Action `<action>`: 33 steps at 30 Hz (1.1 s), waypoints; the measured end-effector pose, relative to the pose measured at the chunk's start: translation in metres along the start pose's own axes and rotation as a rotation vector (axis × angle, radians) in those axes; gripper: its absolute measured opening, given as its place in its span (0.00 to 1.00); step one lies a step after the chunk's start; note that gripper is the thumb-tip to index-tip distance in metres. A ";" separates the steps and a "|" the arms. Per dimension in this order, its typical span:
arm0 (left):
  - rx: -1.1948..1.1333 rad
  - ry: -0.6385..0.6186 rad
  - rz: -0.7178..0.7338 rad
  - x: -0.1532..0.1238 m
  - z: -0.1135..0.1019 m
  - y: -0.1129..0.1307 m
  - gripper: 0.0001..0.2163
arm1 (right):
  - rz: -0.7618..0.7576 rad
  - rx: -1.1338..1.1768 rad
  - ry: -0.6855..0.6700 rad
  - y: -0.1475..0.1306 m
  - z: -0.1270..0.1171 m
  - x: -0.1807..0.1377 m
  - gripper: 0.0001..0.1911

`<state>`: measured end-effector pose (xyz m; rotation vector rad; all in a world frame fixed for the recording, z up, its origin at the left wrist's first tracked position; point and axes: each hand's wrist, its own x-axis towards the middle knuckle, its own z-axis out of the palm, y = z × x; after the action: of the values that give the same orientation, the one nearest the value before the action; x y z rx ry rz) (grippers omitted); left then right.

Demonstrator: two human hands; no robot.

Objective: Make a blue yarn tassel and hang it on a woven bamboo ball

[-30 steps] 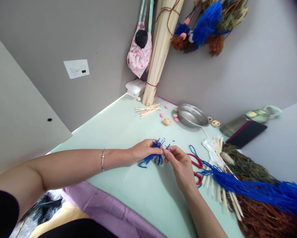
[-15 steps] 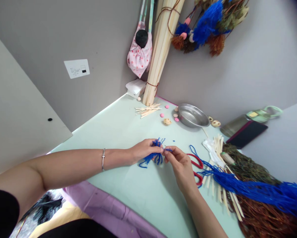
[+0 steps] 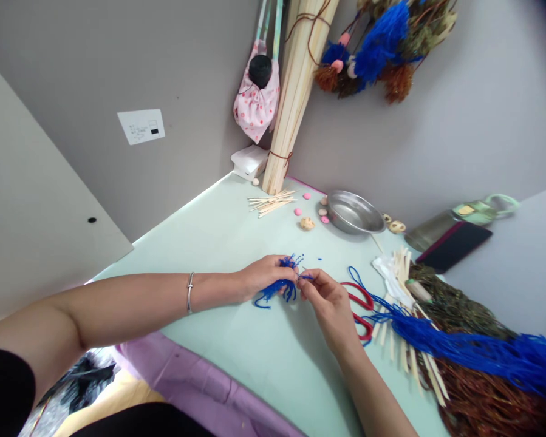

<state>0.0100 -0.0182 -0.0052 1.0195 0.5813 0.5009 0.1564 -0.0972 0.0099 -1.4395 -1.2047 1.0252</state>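
My left hand (image 3: 261, 276) is closed around a small bundle of blue yarn (image 3: 282, 289) just above the pale green table (image 3: 236, 237). Loose blue loops hang out below its fingers. My right hand (image 3: 326, 298) meets it from the right, thumb and forefinger pinched on a blue strand (image 3: 305, 277) where a thin pale stick tip shows. The two hands touch at the fingertips. A silver bracelet sits on my left wrist.
Red-handled scissors (image 3: 362, 305) lie just right of my right hand. A long hank of blue yarn (image 3: 464, 349), brown and green fibres and pale sticks (image 3: 404, 352) fill the right side. A metal bowl (image 3: 353, 212), beads, loose sticks (image 3: 270, 202) and a tied stick bundle (image 3: 295, 91) stand behind.
My right hand has shifted slightly left and closer to the left hand, drawing the pinched blue strand in. The left hand and the bundle have stayed put.
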 end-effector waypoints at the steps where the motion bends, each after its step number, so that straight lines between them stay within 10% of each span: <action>1: -0.013 0.005 0.006 0.000 0.000 0.000 0.04 | -0.001 -0.001 -0.001 0.000 0.000 0.000 0.09; 20: 0.033 -0.132 0.018 -0.003 0.001 0.000 0.10 | -0.080 -0.029 0.064 0.000 -0.004 0.000 0.11; 33: 0.016 0.015 0.049 0.002 -0.004 -0.005 0.10 | 0.012 -0.049 -0.049 -0.003 -0.002 0.000 0.11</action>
<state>0.0094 -0.0165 -0.0113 1.0479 0.5757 0.5484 0.1573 -0.0973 0.0136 -1.4685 -1.2659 1.0509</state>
